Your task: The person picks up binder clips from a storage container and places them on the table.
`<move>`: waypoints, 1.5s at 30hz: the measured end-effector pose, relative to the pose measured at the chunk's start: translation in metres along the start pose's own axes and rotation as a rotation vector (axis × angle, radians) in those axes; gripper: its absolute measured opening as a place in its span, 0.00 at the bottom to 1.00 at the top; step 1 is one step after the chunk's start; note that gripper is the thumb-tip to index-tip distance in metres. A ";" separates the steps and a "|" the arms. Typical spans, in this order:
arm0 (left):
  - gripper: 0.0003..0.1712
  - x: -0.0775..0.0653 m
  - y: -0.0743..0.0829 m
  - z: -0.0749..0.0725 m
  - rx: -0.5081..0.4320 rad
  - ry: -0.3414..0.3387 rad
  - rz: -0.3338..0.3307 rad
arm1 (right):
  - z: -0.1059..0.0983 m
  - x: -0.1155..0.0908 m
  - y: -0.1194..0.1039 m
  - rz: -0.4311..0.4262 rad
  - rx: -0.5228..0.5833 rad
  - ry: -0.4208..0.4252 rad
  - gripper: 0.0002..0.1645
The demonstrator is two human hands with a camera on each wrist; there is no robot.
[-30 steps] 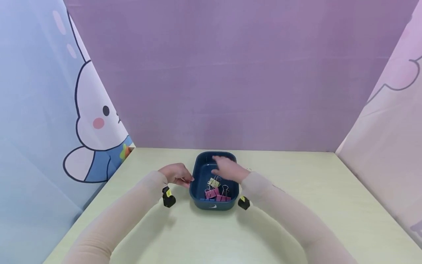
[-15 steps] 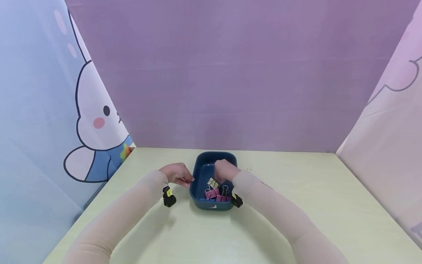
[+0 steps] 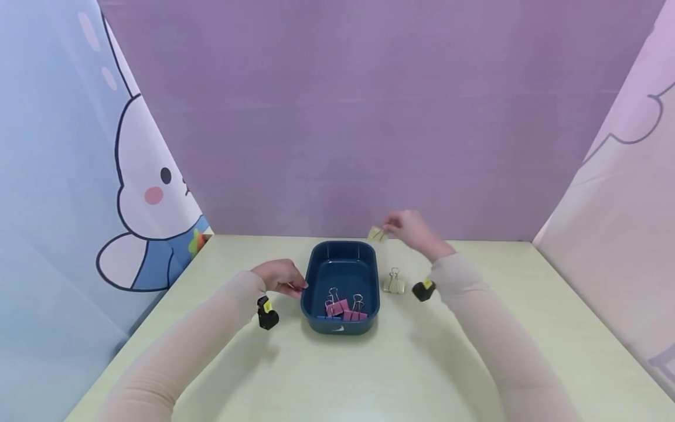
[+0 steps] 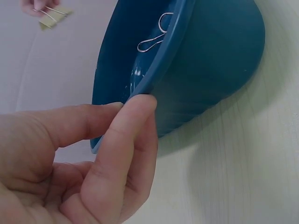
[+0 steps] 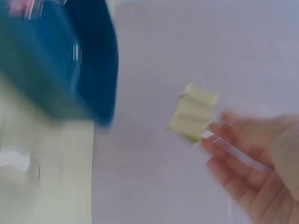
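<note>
My left hand (image 3: pixel 280 276) pinches the left rim of a dark blue bin (image 3: pixel 340 329) between thumb and fingers; the left wrist view shows the thumb inside and the fingers outside. Raised beyond the bin's far right corner, my right hand (image 3: pixel 413 230) pinches a yellow binder clip (image 3: pixel 377 234) by its wire handles. In the right wrist view this clip (image 5: pixel 194 113) is blurred. Pink binder clips (image 3: pixel 354 315) lie at the near end of the bin, with a bit of blue (image 3: pixel 329 317) showing beneath them.
Another yellow binder clip (image 3: pixel 394 286) stands on the pale table (image 3: pixel 316 381), just right of the bin. A purple cloth (image 3: pixel 369 117) hangs behind the table, with printed cloths (image 3: pixel 153 193) at the sides.
My right hand reached into the bin, took hold of the yellow binder clip there, and lifted it out up and to the right. The left hand stays on the rim.
</note>
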State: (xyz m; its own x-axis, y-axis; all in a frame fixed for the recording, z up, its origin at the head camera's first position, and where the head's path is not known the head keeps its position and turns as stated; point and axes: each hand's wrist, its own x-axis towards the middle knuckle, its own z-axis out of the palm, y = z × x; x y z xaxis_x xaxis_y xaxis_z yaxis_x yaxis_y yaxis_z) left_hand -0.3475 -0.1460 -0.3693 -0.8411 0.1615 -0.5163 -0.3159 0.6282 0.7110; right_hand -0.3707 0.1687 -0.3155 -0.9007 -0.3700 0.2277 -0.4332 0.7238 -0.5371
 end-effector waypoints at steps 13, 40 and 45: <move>0.12 0.003 -0.002 -0.002 -0.004 0.001 0.006 | 0.004 -0.041 0.086 0.108 -0.010 -0.233 0.07; 0.09 0.004 -0.001 -0.001 0.002 0.002 0.009 | 0.029 -0.044 0.096 0.177 0.047 -0.351 0.08; 0.09 0.005 -0.002 -0.002 0.007 0.001 0.005 | 0.030 -0.042 0.096 0.163 0.020 -0.359 0.07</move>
State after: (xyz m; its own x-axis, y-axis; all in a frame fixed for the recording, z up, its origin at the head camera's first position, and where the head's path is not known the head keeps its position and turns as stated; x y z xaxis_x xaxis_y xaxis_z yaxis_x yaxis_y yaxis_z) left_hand -0.3522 -0.1476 -0.3723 -0.8430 0.1641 -0.5123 -0.3083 0.6329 0.7102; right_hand -0.3732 0.2361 -0.4007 -0.8869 -0.4339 -0.1585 -0.2815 0.7798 -0.5592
